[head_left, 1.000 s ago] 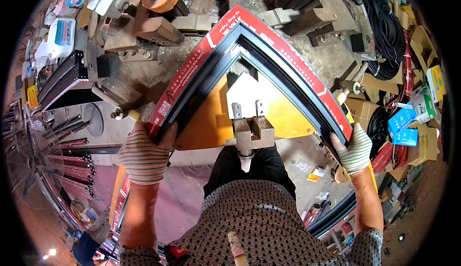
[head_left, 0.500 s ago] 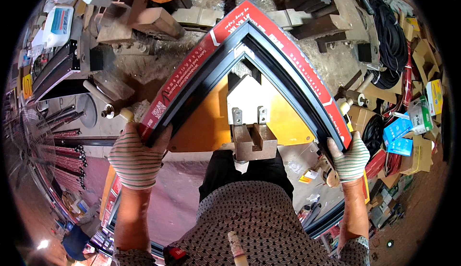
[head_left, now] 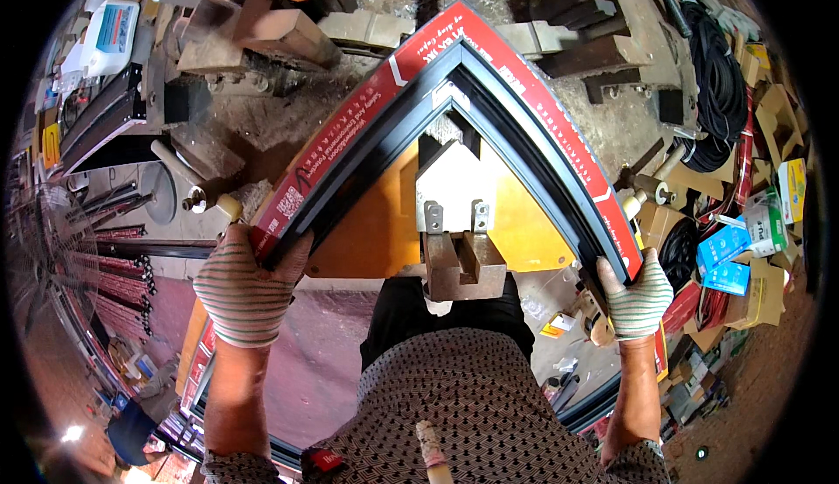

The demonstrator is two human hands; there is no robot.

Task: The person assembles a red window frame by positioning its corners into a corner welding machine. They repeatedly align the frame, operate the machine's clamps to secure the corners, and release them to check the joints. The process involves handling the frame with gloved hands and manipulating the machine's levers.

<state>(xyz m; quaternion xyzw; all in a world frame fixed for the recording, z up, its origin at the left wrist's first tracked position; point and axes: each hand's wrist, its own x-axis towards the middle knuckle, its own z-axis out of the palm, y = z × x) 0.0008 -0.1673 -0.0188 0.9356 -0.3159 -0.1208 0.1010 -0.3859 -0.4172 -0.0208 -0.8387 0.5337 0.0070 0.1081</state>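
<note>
Frame [head_left: 461,50], corner pointing away.
Long sides slant toward us, gripped in our closed left fingers [head_left: 294,255] and right fingers [head_left: 608,276].

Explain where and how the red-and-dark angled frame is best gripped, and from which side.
Grip the angled frame near both lower ends of its V, probably from the outer sides. Its corner points up the picture and it spreads downward, where the left hand and right hand hold it. The orange plate shows inside the V, so inner access looks tighter.
</note>
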